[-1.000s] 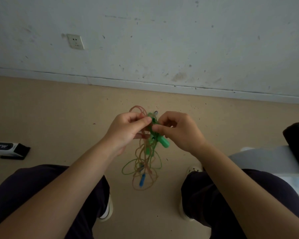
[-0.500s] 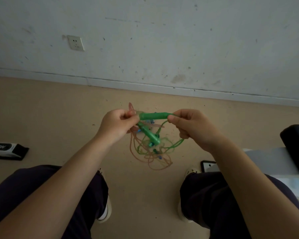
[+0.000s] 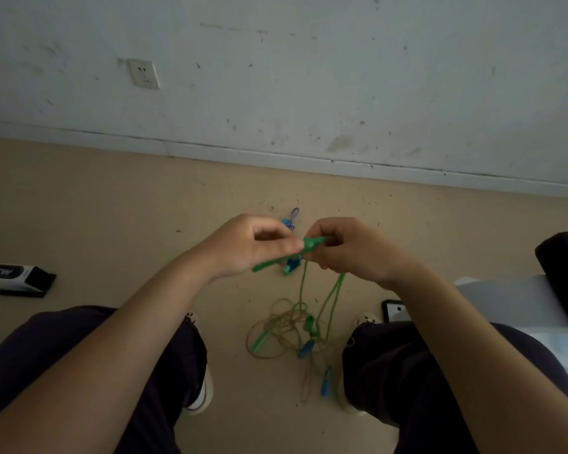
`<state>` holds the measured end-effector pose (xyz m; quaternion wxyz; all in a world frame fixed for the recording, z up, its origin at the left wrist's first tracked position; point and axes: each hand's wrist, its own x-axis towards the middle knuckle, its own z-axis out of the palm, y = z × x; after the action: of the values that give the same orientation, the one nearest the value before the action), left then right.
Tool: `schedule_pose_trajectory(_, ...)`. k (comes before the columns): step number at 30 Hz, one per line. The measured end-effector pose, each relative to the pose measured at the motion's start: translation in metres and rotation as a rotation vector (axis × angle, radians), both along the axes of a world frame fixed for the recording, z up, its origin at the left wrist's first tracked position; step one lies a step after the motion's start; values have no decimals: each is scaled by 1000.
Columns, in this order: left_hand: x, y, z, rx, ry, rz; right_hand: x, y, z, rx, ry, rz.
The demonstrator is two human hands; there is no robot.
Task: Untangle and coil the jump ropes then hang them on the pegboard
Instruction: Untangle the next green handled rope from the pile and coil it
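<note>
The tangle of ropes [image 3: 292,332] has dropped lower, away from both hands.

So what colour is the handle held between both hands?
Green: the jump rope handle shows best in the head view.

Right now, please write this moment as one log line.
phase: untangling | left hand: holds green handle | right hand: pinches green rope | tangle: hanging between knees | pegboard: unseen

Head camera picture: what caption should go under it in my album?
Two hands, left and right, hold a green handle above tangled jump ropes dangling between the knees.
</note>
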<state>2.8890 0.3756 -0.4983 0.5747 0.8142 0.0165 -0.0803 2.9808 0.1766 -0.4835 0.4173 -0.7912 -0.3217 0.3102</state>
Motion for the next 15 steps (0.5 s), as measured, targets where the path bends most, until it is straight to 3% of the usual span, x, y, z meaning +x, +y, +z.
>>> schedule_pose_trajectory(3, -1, -11, -6, -22, 102, -88, -4, 3, 0, 41, 82, 43)
schedule_pose_trajectory(8, 0, -7, -3, 10, 113, -65, 4, -1, 5, 229, 281, 12)
schedule_pose_trajectory(13, 2, -4, -4, 182, 143, -84, 3, 1, -3, 104, 38, 43)
schedule_pose_trajectory(15, 2, -2, -5, 102, 151, -47, 3, 2, -5, 164, 19, 27)
